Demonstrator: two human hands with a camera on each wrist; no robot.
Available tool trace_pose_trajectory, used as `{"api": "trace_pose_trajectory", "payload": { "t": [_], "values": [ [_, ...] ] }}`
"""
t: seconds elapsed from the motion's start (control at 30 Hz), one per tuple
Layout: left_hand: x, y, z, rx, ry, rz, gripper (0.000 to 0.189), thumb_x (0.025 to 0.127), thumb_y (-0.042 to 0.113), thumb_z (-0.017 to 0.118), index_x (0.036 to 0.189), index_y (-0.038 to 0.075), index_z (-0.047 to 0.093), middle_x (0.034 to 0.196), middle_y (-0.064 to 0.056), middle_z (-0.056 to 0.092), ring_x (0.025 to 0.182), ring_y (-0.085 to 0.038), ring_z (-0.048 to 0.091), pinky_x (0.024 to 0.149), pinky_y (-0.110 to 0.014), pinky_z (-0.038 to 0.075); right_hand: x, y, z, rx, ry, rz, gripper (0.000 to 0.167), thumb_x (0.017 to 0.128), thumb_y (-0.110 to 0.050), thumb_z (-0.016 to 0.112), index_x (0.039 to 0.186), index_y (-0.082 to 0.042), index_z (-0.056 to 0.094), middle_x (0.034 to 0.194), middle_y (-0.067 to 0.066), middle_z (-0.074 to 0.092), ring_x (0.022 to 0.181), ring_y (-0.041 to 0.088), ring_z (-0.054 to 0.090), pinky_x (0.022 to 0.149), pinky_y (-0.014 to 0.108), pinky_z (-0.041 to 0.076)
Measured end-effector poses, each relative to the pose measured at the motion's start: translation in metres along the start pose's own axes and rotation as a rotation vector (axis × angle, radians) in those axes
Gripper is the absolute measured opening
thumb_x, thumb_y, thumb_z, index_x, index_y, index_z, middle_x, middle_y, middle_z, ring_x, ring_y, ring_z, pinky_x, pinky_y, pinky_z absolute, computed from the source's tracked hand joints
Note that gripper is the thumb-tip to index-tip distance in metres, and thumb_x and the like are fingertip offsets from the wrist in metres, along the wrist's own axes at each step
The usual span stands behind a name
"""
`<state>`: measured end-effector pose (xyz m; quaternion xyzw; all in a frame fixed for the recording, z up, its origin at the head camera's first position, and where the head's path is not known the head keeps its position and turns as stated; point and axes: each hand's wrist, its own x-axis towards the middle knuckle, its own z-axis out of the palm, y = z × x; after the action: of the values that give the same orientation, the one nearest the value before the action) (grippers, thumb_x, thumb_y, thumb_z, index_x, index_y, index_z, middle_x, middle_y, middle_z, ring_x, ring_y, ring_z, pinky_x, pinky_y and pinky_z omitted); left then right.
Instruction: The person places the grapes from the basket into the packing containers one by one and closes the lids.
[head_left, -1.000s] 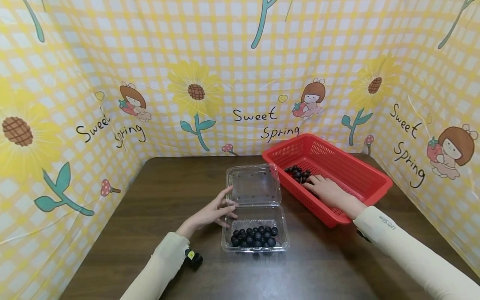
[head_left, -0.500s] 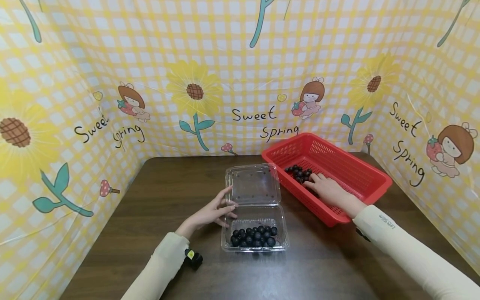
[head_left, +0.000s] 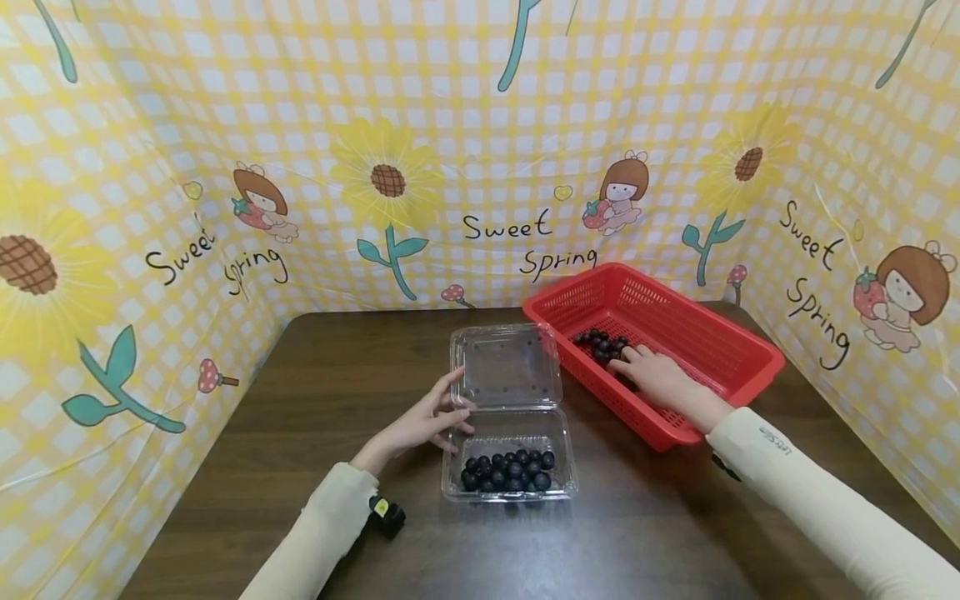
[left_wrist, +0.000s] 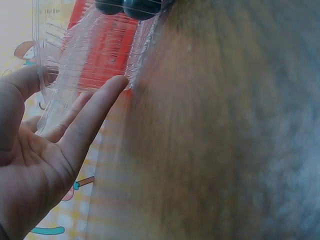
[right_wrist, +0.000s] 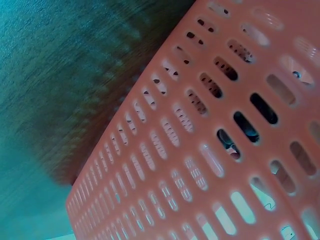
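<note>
Fruit (head_left: 597,343) in the red basket (head_left: 697,325) – probably light, slick, bruisable, best pinched round its middle – lies at the right hand (head_left: 660,381), grip hidden, while the left hand (head_left: 422,423), loosely spread, touches the clear box (head_left: 510,423).

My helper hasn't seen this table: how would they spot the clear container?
On the brown table, find the red basket. Left of it, by the left hand, sits the clear container, its lid open, dark round fruit inside. Unlike the basket, it is see-through and has a lid.
</note>
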<state>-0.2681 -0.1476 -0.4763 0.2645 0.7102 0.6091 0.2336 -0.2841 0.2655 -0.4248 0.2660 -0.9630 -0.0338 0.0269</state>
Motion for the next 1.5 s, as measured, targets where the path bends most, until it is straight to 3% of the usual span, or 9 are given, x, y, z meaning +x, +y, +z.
{"api": "trace_pose_trajectory", "payload": {
  "t": [0.53, 0.87, 1.17, 1.5],
  "values": [
    [0.001, 0.004, 0.001, -0.003, 0.033, -0.019, 0.075, 0.096, 0.013, 0.050, 0.148, 0.037, 0.001, 0.121, -0.025, 0.045, 0.103, -0.044, 0.058, 0.064, -0.051, 0.057, 0.001, 0.003, -0.001, 0.018, 0.028, -0.007, 0.051, 0.075, -0.024, 0.077, 0.122, -0.017, 0.059, 0.112, 0.011, 0.058, 0.103, 0.031, 0.052, 0.082, 0.052, 0.052],
    [-0.005, 0.025, 0.007, -0.008, 0.023, -0.023, 0.075, 0.097, 0.008, 0.047, 0.149, 0.027, -0.002, 0.121, -0.029, 0.042, 0.105, -0.048, 0.055, 0.065, -0.051, 0.057, 0.002, 0.003, -0.003, 0.041, 0.074, 0.030, 0.029, 0.076, -0.021, 0.077, 0.098, -0.020, 0.058, 0.094, 0.004, 0.055, 0.088, 0.025, 0.051, 0.069, 0.043, 0.053],
    [-0.006, 0.026, 0.007, 0.002, 0.021, -0.021, 0.075, 0.097, 0.008, 0.048, 0.149, 0.028, -0.002, 0.121, -0.030, 0.042, 0.104, -0.047, 0.056, 0.065, -0.050, 0.057, 0.002, 0.004, -0.002, 0.084, 0.070, 0.058, 0.031, 0.077, -0.021, 0.076, 0.102, -0.020, 0.058, 0.098, 0.004, 0.056, 0.090, 0.025, 0.051, 0.073, 0.045, 0.054],
    [-0.006, 0.026, 0.007, -0.003, 0.020, -0.029, 0.075, 0.097, 0.007, 0.047, 0.149, 0.027, -0.002, 0.121, -0.029, 0.043, 0.105, -0.048, 0.055, 0.065, -0.051, 0.057, 0.001, 0.003, -0.005, 0.189, 0.120, 0.082, 0.033, 0.079, -0.022, 0.074, 0.107, -0.019, 0.056, 0.100, 0.005, 0.059, 0.088, 0.023, 0.052, 0.076, 0.046, 0.055]
  ]
}}
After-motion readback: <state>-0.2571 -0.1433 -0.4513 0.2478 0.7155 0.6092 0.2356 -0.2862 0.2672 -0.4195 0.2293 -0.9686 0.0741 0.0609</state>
